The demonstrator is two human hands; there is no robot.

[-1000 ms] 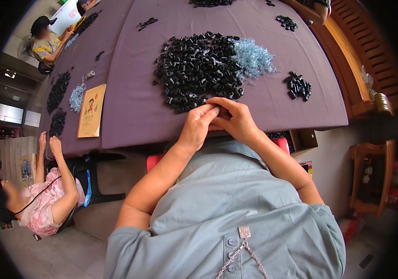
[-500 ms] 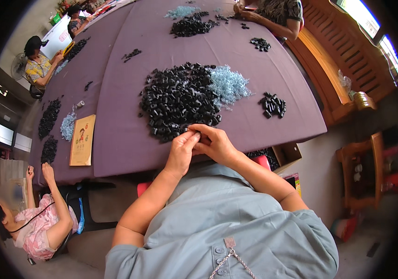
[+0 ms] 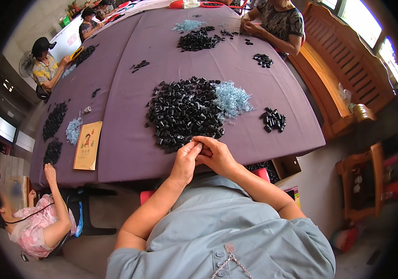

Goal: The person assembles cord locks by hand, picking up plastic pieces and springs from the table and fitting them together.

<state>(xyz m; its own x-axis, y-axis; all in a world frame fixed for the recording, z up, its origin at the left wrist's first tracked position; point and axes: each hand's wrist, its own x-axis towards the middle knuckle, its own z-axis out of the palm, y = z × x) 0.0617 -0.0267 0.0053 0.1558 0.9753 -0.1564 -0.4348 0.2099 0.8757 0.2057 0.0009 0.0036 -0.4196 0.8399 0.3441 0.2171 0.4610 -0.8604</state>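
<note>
Head view: the left hand [image 3: 187, 160] and right hand [image 3: 215, 156] are pressed together at the near edge of the purple table [image 3: 129, 139], fingertips pinched on something small between them; the item itself is hidden, so what they grip cannot be told. Compared with a second ago, both hands remain joined at the same spot, just below the large pile of black parts [image 3: 182, 114]; only the camera has tilted, bringing more of the far table into view. Judgement: the fitting of one piece continues. A pale-blue wire heap [image 3: 231, 100] touches that pile; a smaller black cluster [image 3: 273, 120] lies apart
</note>
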